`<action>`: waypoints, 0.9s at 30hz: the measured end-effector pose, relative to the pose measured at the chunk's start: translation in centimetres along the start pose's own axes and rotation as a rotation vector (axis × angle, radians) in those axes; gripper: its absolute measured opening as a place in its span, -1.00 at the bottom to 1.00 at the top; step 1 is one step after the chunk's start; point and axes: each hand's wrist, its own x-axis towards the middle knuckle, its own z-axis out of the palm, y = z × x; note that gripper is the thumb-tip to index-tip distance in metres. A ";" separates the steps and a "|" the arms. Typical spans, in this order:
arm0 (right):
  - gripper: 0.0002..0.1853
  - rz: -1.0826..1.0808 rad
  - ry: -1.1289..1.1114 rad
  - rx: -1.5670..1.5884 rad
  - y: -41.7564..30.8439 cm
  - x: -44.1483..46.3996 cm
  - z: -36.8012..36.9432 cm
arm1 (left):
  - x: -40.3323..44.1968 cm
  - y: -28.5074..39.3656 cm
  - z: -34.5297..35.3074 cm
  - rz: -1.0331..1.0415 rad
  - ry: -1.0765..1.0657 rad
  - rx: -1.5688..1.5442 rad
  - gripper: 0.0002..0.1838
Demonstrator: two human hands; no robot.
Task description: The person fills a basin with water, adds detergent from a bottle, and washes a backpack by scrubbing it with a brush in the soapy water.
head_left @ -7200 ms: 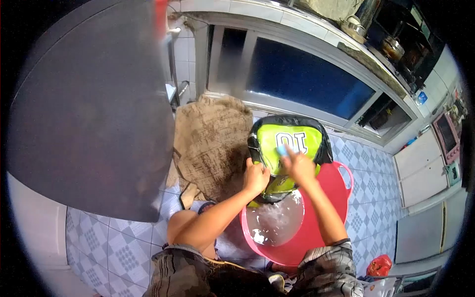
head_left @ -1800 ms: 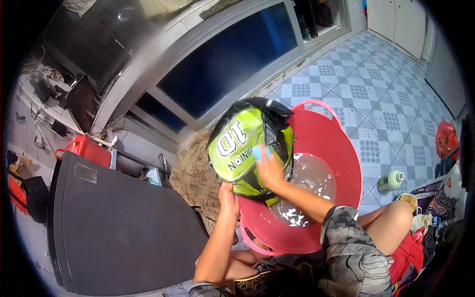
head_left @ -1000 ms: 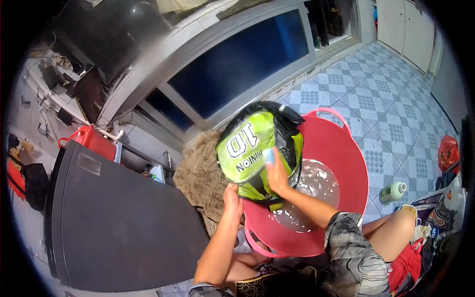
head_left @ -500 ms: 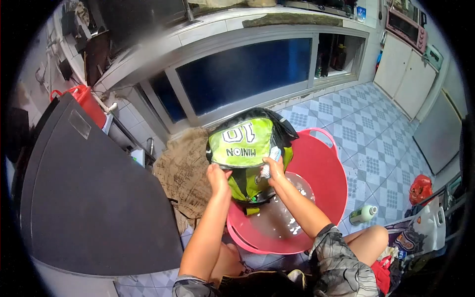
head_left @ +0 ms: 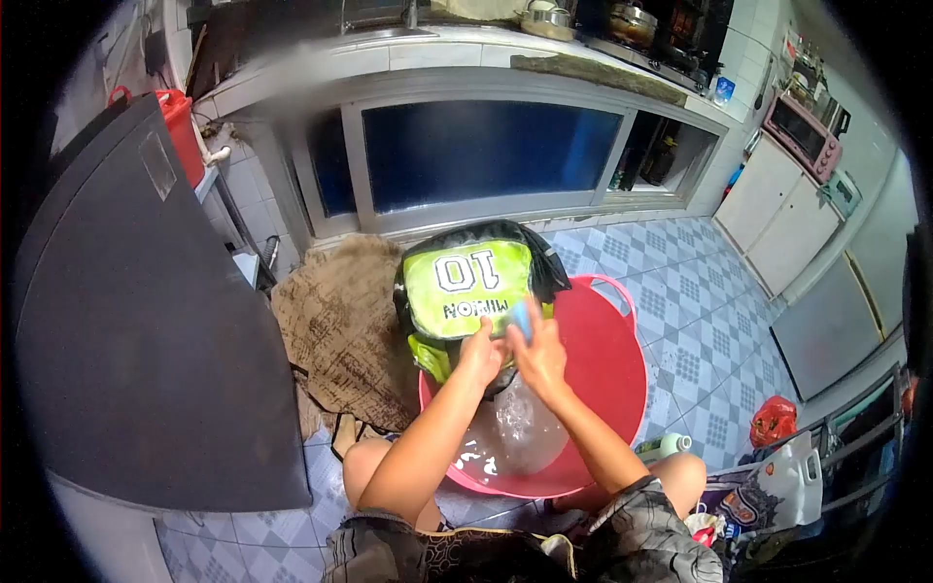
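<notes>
A lime-green and black backpack (head_left: 468, 279), lettered "MINION 10", leans over the far left rim of a pink tub (head_left: 604, 374). Cloudy water (head_left: 515, 432) with some foam lies in the bottom of the tub. My left hand (head_left: 479, 358) is closed on the lower edge of the backpack's flap. Close beside it, my right hand (head_left: 540, 360) grips a blue-and-white scrub brush (head_left: 521, 319) against the flap's lower right part. The brush is blurred by motion, and the fingers partly cover it.
A brown mat (head_left: 340, 330) lies left of the tub, beside a large dark panel (head_left: 165, 340). Behind the backpack runs a counter (head_left: 437, 56) with glass sliding doors below. At right are a bottle (head_left: 671, 445), a red plastic bag (head_left: 775, 421) and a white cabinet (head_left: 777, 194).
The view has shifted. My left hand has moved right along the flap's lower edge, closer to my right hand. The brush has moved over the flap's printed face.
</notes>
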 end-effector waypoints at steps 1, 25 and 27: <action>-0.41 -0.077 -0.138 -0.193 -1.2 -1.0 -0.5 | -0.1 0.0 0.1 0.018 0.026 -0.027 -0.60; -0.48 -0.457 -0.159 -0.349 -1.9 0.2 -4.6 | -1.8 -1.1 2.4 -0.042 -0.153 -0.295 -0.49; -0.45 -0.233 -0.135 -0.444 -0.8 2.5 -5.5 | -2.4 -0.8 3.2 -0.125 -0.038 -0.334 -0.49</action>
